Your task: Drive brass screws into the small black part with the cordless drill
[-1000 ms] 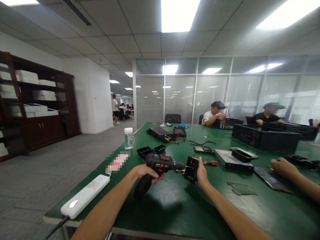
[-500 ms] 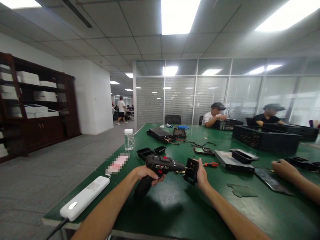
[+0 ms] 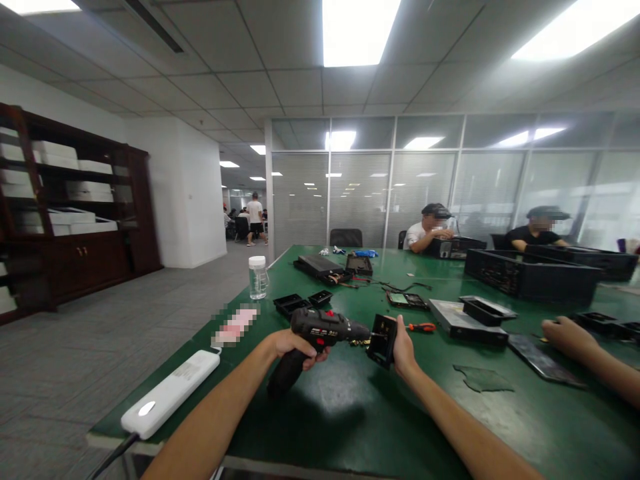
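My left hand (image 3: 293, 345) grips the handle of a black electric screwdriver (image 3: 320, 328), held level above the green table (image 3: 350, 407). Its bit points right, into a small black plastic part (image 3: 383, 341) that my right hand (image 3: 403, 349) holds upright by its right edge. Some small brass-coloured pieces (image 3: 359, 343) lie on the table just under the bit. An orange-handled screwdriver (image 3: 421, 327) lies behind my right hand.
A white power strip (image 3: 167, 392) lies at the table's left corner, a clear bottle (image 3: 258, 277) further back. Black trays (image 3: 299, 303), a flat metal unit (image 3: 465, 321) and black crates (image 3: 530, 279) fill the far side. A co-worker's hand (image 3: 565, 333) rests at right; two people sit behind.
My hands, the screwdriver and the black part have stayed almost still. A person in the far corridor has walked to the right.
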Demonstrator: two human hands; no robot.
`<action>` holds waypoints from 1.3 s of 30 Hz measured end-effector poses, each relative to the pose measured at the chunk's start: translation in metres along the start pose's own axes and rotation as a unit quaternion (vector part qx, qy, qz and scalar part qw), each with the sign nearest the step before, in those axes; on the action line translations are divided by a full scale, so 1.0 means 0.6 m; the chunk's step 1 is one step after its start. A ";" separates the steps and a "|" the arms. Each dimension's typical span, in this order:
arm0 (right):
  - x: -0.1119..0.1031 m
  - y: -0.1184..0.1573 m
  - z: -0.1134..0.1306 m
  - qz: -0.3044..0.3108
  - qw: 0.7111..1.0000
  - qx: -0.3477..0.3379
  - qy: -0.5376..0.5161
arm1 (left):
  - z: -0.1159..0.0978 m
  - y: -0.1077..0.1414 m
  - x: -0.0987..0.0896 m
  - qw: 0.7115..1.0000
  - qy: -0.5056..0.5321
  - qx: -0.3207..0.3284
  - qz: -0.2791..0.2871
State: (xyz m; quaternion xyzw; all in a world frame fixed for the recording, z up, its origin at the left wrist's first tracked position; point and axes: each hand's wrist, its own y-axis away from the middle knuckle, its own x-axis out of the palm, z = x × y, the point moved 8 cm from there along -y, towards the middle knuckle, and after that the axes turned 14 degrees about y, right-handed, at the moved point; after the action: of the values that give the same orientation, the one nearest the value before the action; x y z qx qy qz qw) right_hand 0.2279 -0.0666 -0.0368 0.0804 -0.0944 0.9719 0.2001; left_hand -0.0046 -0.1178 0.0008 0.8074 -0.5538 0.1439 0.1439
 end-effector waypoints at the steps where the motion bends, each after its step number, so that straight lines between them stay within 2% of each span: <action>1: 0.001 0.001 0.001 0.002 1.000 0.000 0.000 | 0.000 0.000 0.000 1.000 -0.001 0.002 -0.001; 14: 0.002 0.007 0.006 -0.001 1.000 0.011 0.006 | -0.002 -0.001 0.000 1.000 -0.009 0.008 0.005; 24: 0.001 -0.002 -0.001 0.011 1.000 -0.010 0.011 | -0.001 -0.002 -0.002 1.000 -0.010 0.012 0.009; 32: -0.003 0.000 0.006 -0.011 1.000 -0.020 0.012 | -0.001 -0.002 0.000 1.000 -0.020 0.005 0.007; 39: 0.001 0.004 0.007 -0.007 1.000 -0.014 0.003 | -0.004 -0.001 0.000 0.999 -0.038 0.011 0.003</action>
State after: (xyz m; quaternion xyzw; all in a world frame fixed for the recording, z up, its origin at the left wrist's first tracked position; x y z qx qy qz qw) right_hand 0.2268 -0.0695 -0.0328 0.0753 -0.1067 0.9694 0.2080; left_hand -0.0044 -0.1167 0.0027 0.8119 -0.5601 0.1194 0.1137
